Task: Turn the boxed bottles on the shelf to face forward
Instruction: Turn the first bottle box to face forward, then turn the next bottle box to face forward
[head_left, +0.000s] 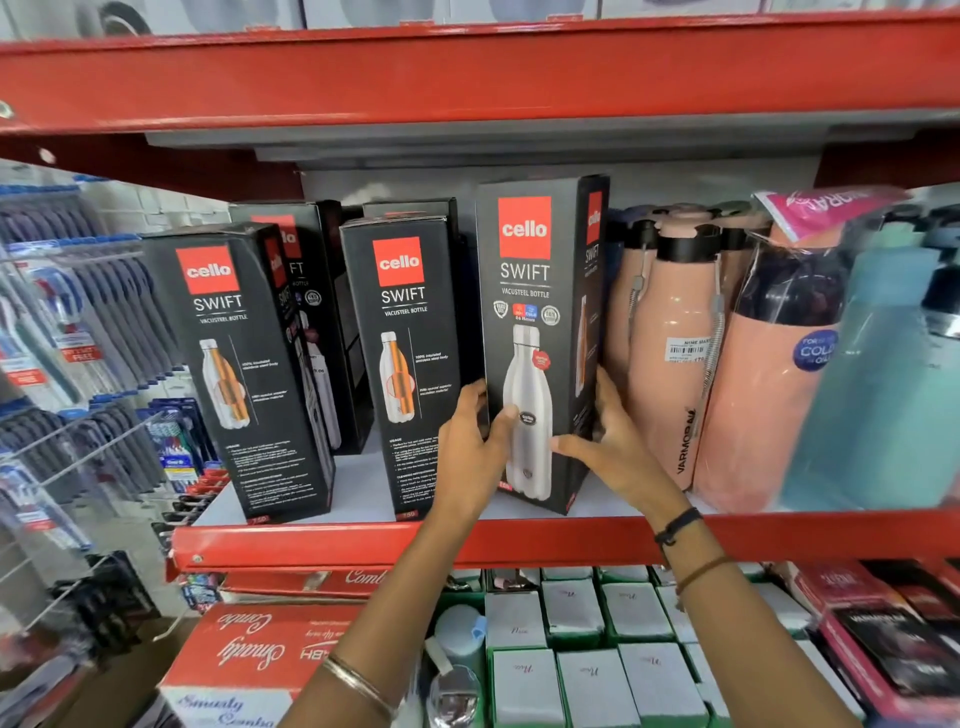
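Both hands (545, 441) gripping boxed bottle (535, 332), upright on shelf (363, 540)

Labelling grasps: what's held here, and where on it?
The rightmost Cello Swift box, standing on the shelf. Left hand grips its lower left edge, right hand its lower right side.

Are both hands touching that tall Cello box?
Touching. The head view shows the left hand and right hand pressed against opposite sides of the tall Cello box.
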